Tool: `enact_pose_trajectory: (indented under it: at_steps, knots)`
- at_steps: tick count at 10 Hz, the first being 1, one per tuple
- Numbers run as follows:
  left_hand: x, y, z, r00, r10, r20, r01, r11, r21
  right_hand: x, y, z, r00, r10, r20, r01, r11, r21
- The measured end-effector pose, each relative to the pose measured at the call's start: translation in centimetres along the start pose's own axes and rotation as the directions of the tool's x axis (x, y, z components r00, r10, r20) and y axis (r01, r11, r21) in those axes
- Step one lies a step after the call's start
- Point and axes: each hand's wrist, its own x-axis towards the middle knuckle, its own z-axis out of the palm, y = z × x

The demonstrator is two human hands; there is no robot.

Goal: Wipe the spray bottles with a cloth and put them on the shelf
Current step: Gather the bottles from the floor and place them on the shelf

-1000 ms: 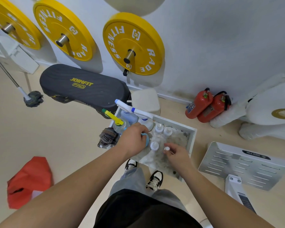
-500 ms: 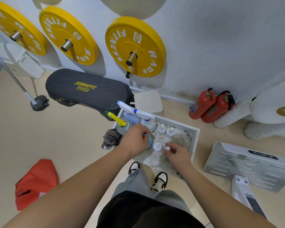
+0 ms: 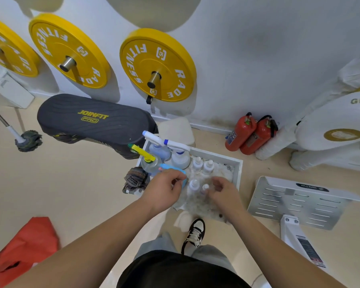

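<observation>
My two hands are a little apart, both low over the white tray [image 3: 238, 173] that sits on the floor in front of my shoe [image 3: 194, 233]. My left hand [image 3: 166, 190] has its fingers curled round a blue bottle [image 3: 182, 179] at the near left side of the tray. My right hand [image 3: 222, 192] is loosely curled just beside a small bottle [image 3: 205, 187] with a white cap; I cannot tell whether my thumb and fingers are actually pinching it or only near it. Another small capped bottle [image 3: 193, 185] stands between my hands, and two more [image 3: 197, 164] stand side by side further back in the tray.

At the far left corner of the tray three spray bottles stand close together: one with a yellow trigger [image 3: 142, 151], one with blue liquid [image 3: 160, 151], and a pale one with a white and blue trigger [image 3: 180, 160]. A crumpled white cloth [image 3: 221, 171] lines the bottom of the tray under the bottles. A dark rag [image 3: 134, 179] hangs on the tray's left edge.

Around me there is a black padded bench [image 3: 96, 119] behind the tray, yellow weight plates [image 3: 157, 65] on the wall, two red fire extinguishers [image 3: 249, 133] against the wall to the right, a slotted metal plate [image 3: 295, 202] on the floor to the right, a mop [image 3: 28, 140] and a red bag [image 3: 27, 246] to the left
</observation>
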Motion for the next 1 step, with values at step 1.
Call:
enact_pose_trajectory:
  at_steps: [1]
  knots:
    - [-0.64, -0.55, -0.38, 0.999, -0.051, 0.001, 0.051, 0.997, -0.064, -1.03, -1.86, 0.01, 0.995, -0.039, -0.095, 0.048, 0.995, 0.088]
